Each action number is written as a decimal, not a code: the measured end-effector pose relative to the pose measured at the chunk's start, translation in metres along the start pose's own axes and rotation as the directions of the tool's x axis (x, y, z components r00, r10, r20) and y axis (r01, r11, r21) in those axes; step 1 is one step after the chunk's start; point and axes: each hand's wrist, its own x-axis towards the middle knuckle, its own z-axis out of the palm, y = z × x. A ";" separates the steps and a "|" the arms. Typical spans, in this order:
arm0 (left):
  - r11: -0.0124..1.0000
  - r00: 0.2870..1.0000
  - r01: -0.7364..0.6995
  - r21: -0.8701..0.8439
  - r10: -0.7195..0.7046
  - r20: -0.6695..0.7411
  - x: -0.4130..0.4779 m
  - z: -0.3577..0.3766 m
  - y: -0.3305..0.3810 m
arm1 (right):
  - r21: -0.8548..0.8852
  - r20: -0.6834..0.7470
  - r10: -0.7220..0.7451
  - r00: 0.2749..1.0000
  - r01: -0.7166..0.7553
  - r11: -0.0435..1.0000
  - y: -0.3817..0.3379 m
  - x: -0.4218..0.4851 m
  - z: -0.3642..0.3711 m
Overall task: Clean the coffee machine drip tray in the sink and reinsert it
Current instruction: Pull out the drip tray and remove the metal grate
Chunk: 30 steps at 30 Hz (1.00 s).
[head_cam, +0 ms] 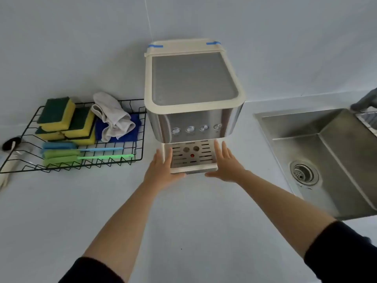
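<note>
- Worktop [183,221]: plain white, smooth, runs L to R across the view; one tiny dark speck near the front.
- Wall [81,48] behind: white, w/ a thin vertical seam above the machine.
- Coffee machine [191,117]: stands mid-worktop against the wall. Steel front, cream trim, grey top plate, row of 4 round buttons [190,129], blue tape [155,46] at both rear top corners.
- Drip tray [192,158]: seated at the machine's base under the button panel. Slotted metal grate, cream rim, small red dot at centre.
- Left hand [161,172]: fingers straight, laid flat along the tray's L side, thumb at the front edge; not clenched.
- Right hand [226,166]: same on the R side, fingers straight against the tray, thumb at the front edge.
- Both forearms bare, dark sleeves [89,270] pushed up near the elbows.
- Sink [295,127]: steel, sunk into the worktop R of the machine, round drain [305,172] in the floor.
- Wire rack [144,129]: black, L of the machine, on the worktop. Holds yellow-green sponges [57,115], grey cloth [112,119] over a blue cloth [130,135], and long-handled blue [59,145] + green [61,157] scrubbers.
- Black-headed brush [10,144] at the far L edge, beside the rack.
</note>
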 end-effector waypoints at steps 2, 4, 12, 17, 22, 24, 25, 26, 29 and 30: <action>1.000 1.000 0.020 0.001 -0.020 0.019 0.005 0.001 -0.001 | 0.016 0.016 -0.007 1.000 0.006 1.000 0.001 0.007 0.001; 0.999 0.999 0.040 -0.010 -0.040 0.036 0.010 0.004 -0.003 | 0.029 0.034 -0.002 0.999 0.001 1.000 0.003 0.013 0.004; 0.980 0.999 0.042 -0.193 -0.044 -0.006 0.020 0.015 -0.011 | 0.075 -0.003 -0.010 1.000 0.010 0.997 0.006 0.021 0.014; 0.970 0.999 0.048 -0.240 -0.051 -0.009 0.019 0.015 -0.009 | 0.084 -0.028 -0.046 0.999 0.049 0.995 0.007 0.020 0.012; 0.967 0.998 0.054 -0.248 -0.063 -0.029 0.013 0.016 -0.004 | 0.111 -0.013 -0.062 0.998 0.063 0.992 0.009 0.016 0.009; 0.966 0.997 0.058 -0.252 -0.070 -0.041 0.008 0.017 -0.002 | 0.118 -0.012 -0.069 0.998 0.070 0.991 0.010 0.012 0.009; 0.965 0.996 0.059 -0.256 -0.073 -0.048 0.005 0.018 -0.001 | 0.121 -0.012 -0.072 0.997 0.073 0.990 0.010 0.009 0.009; 0.963 0.996 0.059 -0.261 -0.076 -0.056 0.002 0.018 -0.001 | 0.126 -0.017 -0.075 0.997 0.076 0.989 0.009 0.006 0.009; 0.961 0.994 0.057 -0.270 -0.081 -0.078 -0.008 0.021 0.000 | 0.117 -0.030 -0.087 0.996 0.090 0.989 0.009 -0.004 0.011; 0.962 0.993 0.057 -0.268 -0.082 -0.083 -0.011 0.022 0.001 | 0.111 -0.035 -0.093 0.995 0.097 0.989 0.009 -0.008 0.011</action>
